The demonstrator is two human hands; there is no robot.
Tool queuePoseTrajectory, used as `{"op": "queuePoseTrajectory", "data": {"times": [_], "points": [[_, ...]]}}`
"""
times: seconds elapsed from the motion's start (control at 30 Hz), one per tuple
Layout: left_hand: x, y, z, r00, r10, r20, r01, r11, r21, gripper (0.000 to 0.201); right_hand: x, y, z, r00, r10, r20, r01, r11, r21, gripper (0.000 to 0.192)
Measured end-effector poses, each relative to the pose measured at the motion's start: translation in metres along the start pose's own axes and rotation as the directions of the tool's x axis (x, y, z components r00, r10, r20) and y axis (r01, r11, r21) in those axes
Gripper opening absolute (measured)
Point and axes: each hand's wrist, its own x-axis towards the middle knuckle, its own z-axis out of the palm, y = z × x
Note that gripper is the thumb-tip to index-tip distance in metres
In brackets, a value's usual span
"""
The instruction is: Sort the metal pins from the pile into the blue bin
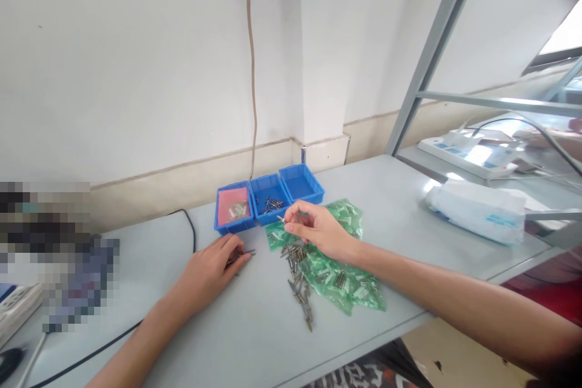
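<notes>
Pin (280, 218), centre of frame: pinched between thumb and fingertip of my right hand (313, 229), raised just over the green bags (339, 273). I judge it light, stiff, smooth metal, likely to slip or roll; best held mid-shaft with the fingertips, as now.

Loose pins (297, 276), lower centre: scattered on the table (254, 327) beside and partly on the bags. Small, probably quick to scatter if brushed.

Left hand (210, 271), left of centre: flat, fingers together, pressing on a few pins (245, 253) at its fingertips. Whether any are gripped, I cannot tell.

Bins (268, 197), three, blue, above centre: left one holds a pink sheet and small parts, middle one some pins, right one looks bare.

Hard to make out: pin ends and type, bag contents, anything under my left palm. Left edge of frame is blurred out; my forearms are cut off below.
</notes>
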Motion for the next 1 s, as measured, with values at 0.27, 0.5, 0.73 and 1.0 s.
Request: {"op": "queuePoseTrajectory", "data": {"times": [0.27, 0.5, 0.73, 1.0], "points": [[0.0000, 0.0003, -0.0001, 1.000, -0.020, 0.017, 0.020, 1.000, 0.004, 0.027, -0.0005, 0.0024, 0.0004, 0.995, -0.005, 0.097, 0.002, 0.999, 0.038, 0.029], [-0.0007, 0.0002, -0.0001, 0.999, -0.027, 0.020, 0.027, 1.000, 0.001, 0.025, -0.0020, 0.0017, 0.0019, 0.990, 0.010, 0.141, -0.025, 0.995, 0.099, 0.034], [0.0006, 0.0025, -0.0010, 1.000, -0.009, -0.005, 0.009, 1.000, 0.008, 0.027, -0.0001, 0.0005, -0.0011, 0.987, 0.071, 0.144, -0.108, 0.957, 0.268, 0.035], [0.0005, 0.0013, -0.0003, 1.000, 0.002, -0.012, -0.002, 1.000, 0.002, 0.027, -0.0059, -0.0070, 0.0016, 0.989, -0.013, 0.149, 0.030, 0.993, -0.111, 0.027]]}}
